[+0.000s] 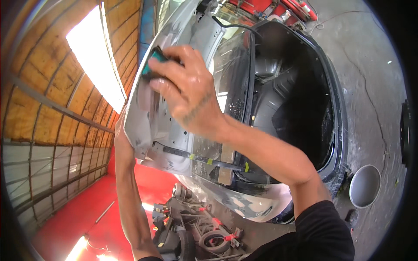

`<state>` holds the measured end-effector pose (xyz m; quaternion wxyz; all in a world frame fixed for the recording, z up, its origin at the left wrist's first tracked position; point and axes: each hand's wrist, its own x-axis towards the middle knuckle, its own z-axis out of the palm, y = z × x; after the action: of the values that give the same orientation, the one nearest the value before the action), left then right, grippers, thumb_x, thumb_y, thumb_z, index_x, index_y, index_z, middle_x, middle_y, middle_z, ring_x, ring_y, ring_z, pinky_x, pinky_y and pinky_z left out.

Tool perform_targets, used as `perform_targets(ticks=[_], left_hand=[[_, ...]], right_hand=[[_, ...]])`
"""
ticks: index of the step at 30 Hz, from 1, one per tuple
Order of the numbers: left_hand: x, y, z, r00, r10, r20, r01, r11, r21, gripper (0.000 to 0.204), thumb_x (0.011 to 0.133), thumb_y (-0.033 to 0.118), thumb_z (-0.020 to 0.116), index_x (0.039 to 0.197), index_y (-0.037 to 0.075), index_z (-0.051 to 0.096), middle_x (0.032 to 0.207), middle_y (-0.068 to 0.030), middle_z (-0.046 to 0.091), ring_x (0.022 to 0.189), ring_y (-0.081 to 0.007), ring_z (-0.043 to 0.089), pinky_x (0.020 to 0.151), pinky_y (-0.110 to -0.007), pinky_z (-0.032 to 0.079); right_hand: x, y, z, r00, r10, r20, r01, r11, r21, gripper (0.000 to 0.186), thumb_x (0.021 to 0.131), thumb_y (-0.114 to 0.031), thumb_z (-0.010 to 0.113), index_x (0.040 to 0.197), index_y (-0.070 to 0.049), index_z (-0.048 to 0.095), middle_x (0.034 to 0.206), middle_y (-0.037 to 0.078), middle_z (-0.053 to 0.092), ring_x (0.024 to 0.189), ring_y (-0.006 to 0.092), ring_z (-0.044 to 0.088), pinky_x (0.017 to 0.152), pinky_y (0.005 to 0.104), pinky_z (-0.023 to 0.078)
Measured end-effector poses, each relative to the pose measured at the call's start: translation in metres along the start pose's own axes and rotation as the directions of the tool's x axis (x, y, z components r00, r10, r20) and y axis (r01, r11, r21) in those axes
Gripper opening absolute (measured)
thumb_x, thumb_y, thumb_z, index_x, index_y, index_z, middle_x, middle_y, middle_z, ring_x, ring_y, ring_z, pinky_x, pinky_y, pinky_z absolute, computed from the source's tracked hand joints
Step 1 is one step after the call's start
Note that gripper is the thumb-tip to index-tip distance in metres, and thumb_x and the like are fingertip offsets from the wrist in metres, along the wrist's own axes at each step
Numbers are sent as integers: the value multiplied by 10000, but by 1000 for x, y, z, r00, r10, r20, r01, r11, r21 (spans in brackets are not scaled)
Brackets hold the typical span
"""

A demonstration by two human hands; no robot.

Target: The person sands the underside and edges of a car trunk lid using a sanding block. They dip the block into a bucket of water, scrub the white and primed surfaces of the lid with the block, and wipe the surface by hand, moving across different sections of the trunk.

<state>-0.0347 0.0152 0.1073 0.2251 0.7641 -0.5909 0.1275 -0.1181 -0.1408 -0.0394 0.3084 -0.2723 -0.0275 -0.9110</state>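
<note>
My right hand (188, 82) is closed around a small teal-and-black block (155, 63), likely a sanding block, pressed against the raised grey panel (141, 117) of a car. The skin of this hand looks wet, and the panel has patchy lighter and darker areas. At the panel's left edge is my left hand (120, 126), its fingers hidden behind the panel. My right forearm crosses in front of the car's glass and its open, dark compartment (305, 87).
Strips of yellow tape (210, 161) mark a dark bar below the panel. A patchy white-and-grey body section (252, 202) curves beneath. Tires (215, 242) and metal parts crowd the lower area. A round grey pan (365, 186) and a cable (368, 93) lie on the concrete floor.
</note>
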Motion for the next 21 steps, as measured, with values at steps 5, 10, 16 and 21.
perform_targets(ticks=[5, 10, 16, 21], left_hand=[[3, -11, -7, 990, -58, -128, 64, 997, 40, 561, 1083, 382, 387, 1449, -17, 534, 1401, -148, 561, 1264, -226, 562, 1059, -363, 449], [7, -15, -2, 993, -57, -103, 57, 998, -1, 560, 1081, 379, 400, 1443, -26, 535, 1388, -155, 561, 1283, -231, 550, 1067, -363, 447], [0, -10, -6, 996, -50, -74, 51, 999, 13, 590, 1078, 411, 398, 1456, -25, 525, 1360, -151, 580, 1271, -235, 554, 1068, -370, 441], [0, -12, -2, 991, -52, -125, 63, 994, 88, 572, 1080, 388, 399, 1459, -23, 523, 1417, -158, 547, 1287, -242, 541, 1088, -370, 419]], right_hand=[[49, 49, -5, 998, 37, -47, -39, 998, -48, 247, 829, -107, 716, 1049, 3, 738, 1064, 214, 631, 963, 365, 641, 830, 398, 531], [11, 12, -3, 990, -141, -34, 132, 974, -185, 274, 815, -102, 724, 1067, 3, 740, 1088, 226, 636, 969, 364, 653, 805, 403, 537], [30, 33, -2, 989, 137, -53, -138, 990, -29, 183, 792, -76, 708, 964, -16, 692, 1139, 247, 606, 1082, 421, 572, 899, 518, 479], [15, 16, -13, 997, -42, -72, 39, 998, -40, 247, 813, -103, 726, 1031, 11, 742, 1042, 215, 649, 930, 357, 659, 787, 397, 532]])
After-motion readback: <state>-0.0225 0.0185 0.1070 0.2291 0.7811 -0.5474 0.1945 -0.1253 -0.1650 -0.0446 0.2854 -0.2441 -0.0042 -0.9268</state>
